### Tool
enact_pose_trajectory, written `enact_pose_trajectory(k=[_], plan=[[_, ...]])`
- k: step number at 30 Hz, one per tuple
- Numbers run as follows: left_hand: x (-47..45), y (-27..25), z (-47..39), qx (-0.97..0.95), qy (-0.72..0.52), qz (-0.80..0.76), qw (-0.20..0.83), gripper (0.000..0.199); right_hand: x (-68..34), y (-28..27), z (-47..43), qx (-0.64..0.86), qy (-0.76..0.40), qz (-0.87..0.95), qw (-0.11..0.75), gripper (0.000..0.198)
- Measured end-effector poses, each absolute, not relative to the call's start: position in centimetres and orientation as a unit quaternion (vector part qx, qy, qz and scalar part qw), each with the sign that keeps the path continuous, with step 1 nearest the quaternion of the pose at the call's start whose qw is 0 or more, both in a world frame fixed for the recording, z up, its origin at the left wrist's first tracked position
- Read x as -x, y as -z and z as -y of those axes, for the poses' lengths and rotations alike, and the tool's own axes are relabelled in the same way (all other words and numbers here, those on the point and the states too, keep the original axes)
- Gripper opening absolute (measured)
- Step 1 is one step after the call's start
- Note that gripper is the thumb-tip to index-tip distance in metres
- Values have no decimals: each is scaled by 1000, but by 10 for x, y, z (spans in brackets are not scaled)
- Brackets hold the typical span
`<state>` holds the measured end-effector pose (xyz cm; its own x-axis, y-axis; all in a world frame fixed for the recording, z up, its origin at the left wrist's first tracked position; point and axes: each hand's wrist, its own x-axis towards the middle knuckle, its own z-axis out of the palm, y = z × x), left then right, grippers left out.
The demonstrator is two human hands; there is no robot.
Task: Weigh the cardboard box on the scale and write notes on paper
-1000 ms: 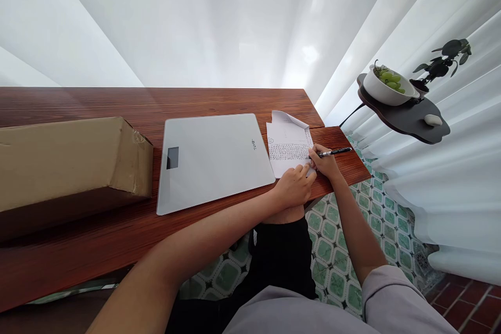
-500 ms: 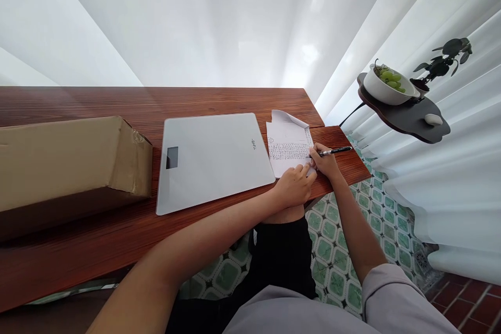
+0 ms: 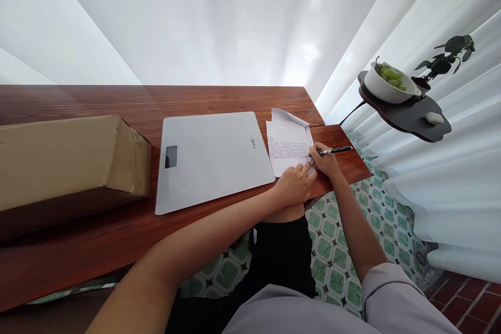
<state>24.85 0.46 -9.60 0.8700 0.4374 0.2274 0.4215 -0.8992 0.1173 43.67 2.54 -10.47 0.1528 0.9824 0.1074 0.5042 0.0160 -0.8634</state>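
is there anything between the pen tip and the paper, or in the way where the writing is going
Nothing visible. The right hand holds the pen with its tip on the paper. The left hand presses the sheet's near edge, below the written lines.

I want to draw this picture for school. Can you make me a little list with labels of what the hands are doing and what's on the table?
Right hand: holds a black pen, tip on the paper
Left hand: rests on the paper's near edge, pressing it flat
Paper: white sheet with handwritten lines, far corner curled up
Scale: flat grey, left of the paper
Cardboard box: far left, lying on its side
Table: reddish-brown wood
Side shelf: white bowl of green grapes, small plant
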Motion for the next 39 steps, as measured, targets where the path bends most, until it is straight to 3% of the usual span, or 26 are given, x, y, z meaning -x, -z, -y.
enact_pose_trajectory(k=[32,39], plan=[[-248,97,-4,-965,-126,-226,27,35,-434,103,-25,648,-291,565,419,34],[-249,95,-4,-966,-123,-225,30,29,-436,103,-24,661,-222,556,451,41]])
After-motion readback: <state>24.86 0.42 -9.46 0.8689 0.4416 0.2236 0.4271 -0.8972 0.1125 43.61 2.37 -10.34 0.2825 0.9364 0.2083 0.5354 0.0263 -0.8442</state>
